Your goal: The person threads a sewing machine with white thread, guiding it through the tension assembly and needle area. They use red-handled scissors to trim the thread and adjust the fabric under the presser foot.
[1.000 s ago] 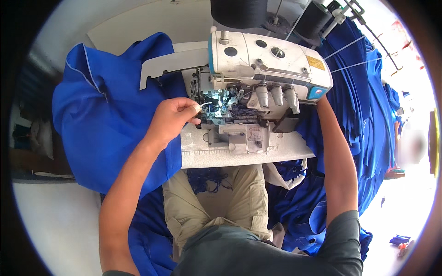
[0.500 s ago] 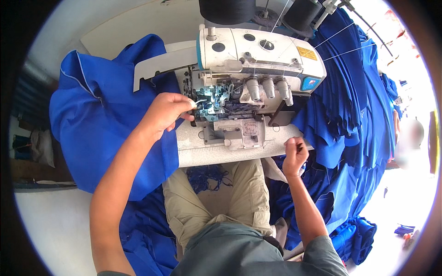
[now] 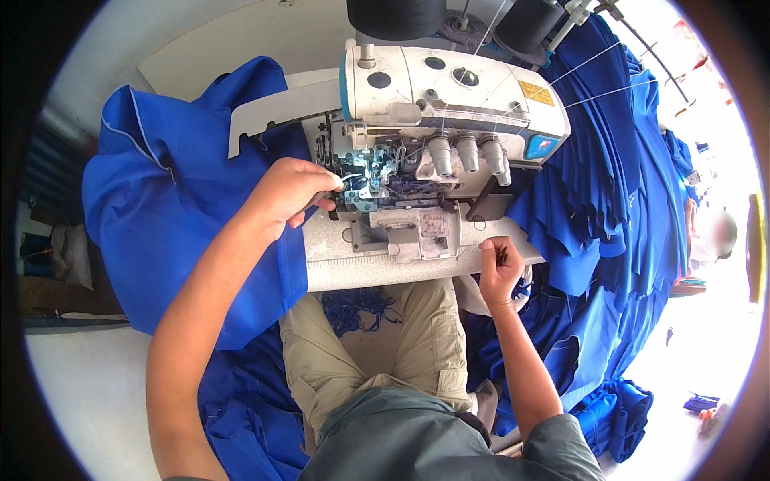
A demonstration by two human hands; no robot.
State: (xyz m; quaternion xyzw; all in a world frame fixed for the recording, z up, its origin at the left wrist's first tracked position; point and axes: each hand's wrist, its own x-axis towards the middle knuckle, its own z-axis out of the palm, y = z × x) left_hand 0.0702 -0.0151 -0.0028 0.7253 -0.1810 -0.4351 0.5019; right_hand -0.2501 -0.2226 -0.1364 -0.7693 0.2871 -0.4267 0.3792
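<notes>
An overlock sewing machine (image 3: 465, 84) in white stands in front of me, its front cover open so that the inner metal parts (image 3: 370, 176) show. My left hand (image 3: 298, 192) reaches to the left side of these parts, thumb and forefinger pinched together at them. Whatever it pinches is too small to make out. My right hand (image 3: 502, 268) hovers by the table's front right edge, fingers curled in; something dark shows among them, perhaps only shadow. Left of the machine, under my left forearm, drapes a large blue fabric piece (image 3: 192, 216) with a pale stitched edge.
A thick stack of blue cut fabric (image 3: 577, 168) hangs at the right of the machine table (image 3: 353, 276). Black thread cones (image 3: 397, 18) stand behind, with threads (image 3: 593, 62) running to the machine. Blue scraps (image 3: 357, 309) lie below, between my knees.
My right hand has shifted slightly left, toward the machine. My left hand stays pinched at the inner parts, almost unmoved. The whole view has shifted a little.
</notes>
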